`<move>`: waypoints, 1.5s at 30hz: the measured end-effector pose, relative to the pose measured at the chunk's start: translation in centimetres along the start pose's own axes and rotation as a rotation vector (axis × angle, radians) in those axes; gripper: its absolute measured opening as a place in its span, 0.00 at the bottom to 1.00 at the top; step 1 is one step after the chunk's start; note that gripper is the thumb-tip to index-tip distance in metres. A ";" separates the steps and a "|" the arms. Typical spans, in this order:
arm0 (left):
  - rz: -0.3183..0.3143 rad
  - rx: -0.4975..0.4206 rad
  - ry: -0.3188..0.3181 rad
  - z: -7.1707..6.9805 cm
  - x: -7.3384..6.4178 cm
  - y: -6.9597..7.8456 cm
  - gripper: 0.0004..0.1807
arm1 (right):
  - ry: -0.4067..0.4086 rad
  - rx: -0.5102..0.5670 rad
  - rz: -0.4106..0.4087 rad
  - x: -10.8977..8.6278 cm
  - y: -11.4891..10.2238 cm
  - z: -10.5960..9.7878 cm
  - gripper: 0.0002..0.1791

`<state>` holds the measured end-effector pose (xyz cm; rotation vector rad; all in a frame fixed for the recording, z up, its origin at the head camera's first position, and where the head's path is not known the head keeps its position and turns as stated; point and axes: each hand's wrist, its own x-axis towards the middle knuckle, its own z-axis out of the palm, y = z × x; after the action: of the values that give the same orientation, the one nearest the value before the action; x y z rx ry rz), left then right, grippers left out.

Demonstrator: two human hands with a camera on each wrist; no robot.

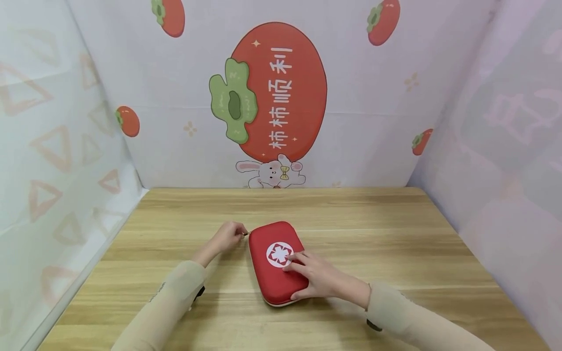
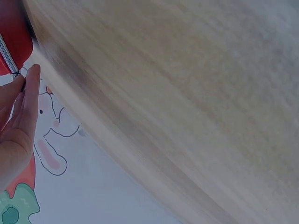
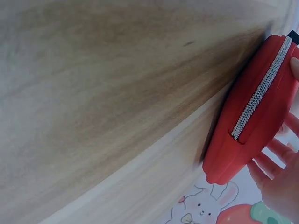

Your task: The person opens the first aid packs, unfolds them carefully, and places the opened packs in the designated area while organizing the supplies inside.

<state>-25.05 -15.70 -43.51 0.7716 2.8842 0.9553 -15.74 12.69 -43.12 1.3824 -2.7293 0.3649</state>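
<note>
A red zippered first-aid case point(image 1: 263, 273) with a white cross emblem lies on the table, set at a slight angle. At its far left corner, my left hand point(image 1: 229, 236) pinches the zipper pull point(image 1: 247, 234) between thumb and fingers. The left wrist view shows that pinch beside the silver zipper point(image 2: 6, 52). My right hand point(image 1: 322, 275) rests on the right part of the case, fingers spread over the lid and thumb near its front edge. In the right wrist view the zipper point(image 3: 261, 88) along this side appears closed.
The wooden table point(image 1: 175, 302) extends around the case on all sides. A white cloth backdrop point(image 1: 360, 136) with printed persimmons and a rabbit hangs behind it. Similar cloth walls stand at the left point(image 1: 48, 161) and right point(image 1: 505, 161).
</note>
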 end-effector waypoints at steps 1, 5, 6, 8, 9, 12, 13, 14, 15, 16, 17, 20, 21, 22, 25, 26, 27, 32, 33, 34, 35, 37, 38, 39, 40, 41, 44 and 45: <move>0.000 -0.002 -0.002 -0.1 0.0 0.0 0.06 | 0.001 0.000 0.004 0.0 0.0 0.0 0.31; 0.018 -0.017 -0.023 -0.3 -0.4 0.0 0.08 | 0.021 0.007 -0.003 0.0 0.1 0.0 0.30; 0.033 -0.017 -0.032 -0.3 -0.6 0.0 0.08 | 0.026 0.010 -0.003 0.0 0.1 0.0 0.30; 0.046 -0.018 -0.054 -0.4 -1.0 0.1 0.09 | 0.033 0.007 -0.001 0.0 0.1 0.1 0.30; 0.050 -0.024 -0.071 -0.4 -1.2 0.2 0.09 | 0.034 0.004 0.001 0.0 0.1 0.1 0.30; 0.059 -0.051 -0.126 -0.3 -1.9 0.4 0.09 | 0.027 -0.004 0.015 0.0 0.0 0.2 0.30; 0.053 -0.059 -0.140 -0.3 -2.1 0.5 0.09 | 0.028 -0.008 0.020 0.1 0.0 0.3 0.30; 0.059 -0.065 -0.150 -0.3 -2.3 0.6 0.08 | 0.028 -0.009 0.025 0.1 -0.2 0.3 0.30; 0.066 -0.066 -0.157 -0.3 -2.5 0.7 0.08 | 0.030 -0.010 0.031 0.2 -0.2 0.3 0.31; 0.077 -0.062 -0.160 -0.3 -2.7 0.8 0.08 | 0.035 -0.013 0.036 0.2 -0.3 0.4 0.30; 0.086 -0.055 -0.162 -0.3 -2.9 0.9 0.08 | 0.040 -0.012 0.041 0.3 -0.4 0.5 0.30; 0.101 -0.044 -0.181 -0.3 -3.3 1.3 0.08 | 0.056 -0.015 0.056 0.4 -0.7 0.7 0.30; 0.099 -0.052 -0.193 -0.3 -3.5 1.5 0.08 | 0.061 -0.015 0.060 0.5 -0.8 0.7 0.30; 0.097 -0.064 -0.206 -0.3 -3.6 1.7 0.08 | 0.064 -0.017 0.065 0.5 -0.9 0.8 0.30; 0.078 -0.110 -0.243 -0.2 -4.0 2.0 0.08 | 0.071 -0.025 0.082 0.6 -1.1 0.8 0.29; 0.077 -0.122 -0.250 -0.1 -4.2 2.1 0.08 | 0.071 -0.022 0.090 0.6 -1.2 0.9 0.29; 0.085 -0.130 -0.256 -0.1 -4.3 2.2 0.08 | 0.074 -0.025 0.097 0.7 -1.3 0.9 0.29; 0.101 -0.155 -0.265 0.2 -5.0 2.5 0.08 | 0.085 -0.038 0.129 1.1 -1.6 1.2 0.30; 0.103 -0.158 -0.267 0.3 -5.2 2.6 0.08 | 0.094 -0.044 0.130 1.2 -1.6 1.2 0.30; 0.097 -0.165 -0.270 0.3 -5.3 2.6 0.08 | 0.100 -0.047 0.132 1.3 -1.7 1.2 0.30; 0.099 -0.166 -0.272 0.4 -5.5 2.6 0.08 | 0.109 -0.052 0.132 1.4 -1.7 1.3 0.30; 0.102 -0.166 -0.279 0.4 -5.8 2.8 0.08 | 0.121 -0.067 0.133 1.6 -1.9 1.2 0.30; 0.107 -0.166 -0.282 0.4 -5.9 2.9 0.08 | 0.125 -0.071 0.136 1.7 -1.9 1.2 0.29; 0.108 -0.171 -0.286 0.4 -6.1 3.0 0.08 | 0.126 -0.078 0.139 1.8 -2.0 1.2 0.29; 0.113 -0.174 -0.286 0.4 -6.2 3.1 0.08 | 0.124 -0.082 0.146 1.9 -2.0 1.2 0.29; 0.118 -0.174 -0.286 0.4 -6.4 3.2 0.08 | 0.122 -0.087 0.150 2.0 -2.1 1.2 0.29; 0.133 -0.173 -0.285 0.4 -6.7 3.4 0.09 | 0.119 -0.100 0.163 2.4 -2.1 1.2 0.30; 0.137 -0.170 -0.283 0.4 -6.8 3.5 0.09 | 0.119 -0.106 0.166 2.5 -2.1 1.2 0.30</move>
<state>-17.43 -16.14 -42.86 1.0074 2.5021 0.9959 -15.46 9.23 -43.45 1.0763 -2.7288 0.2967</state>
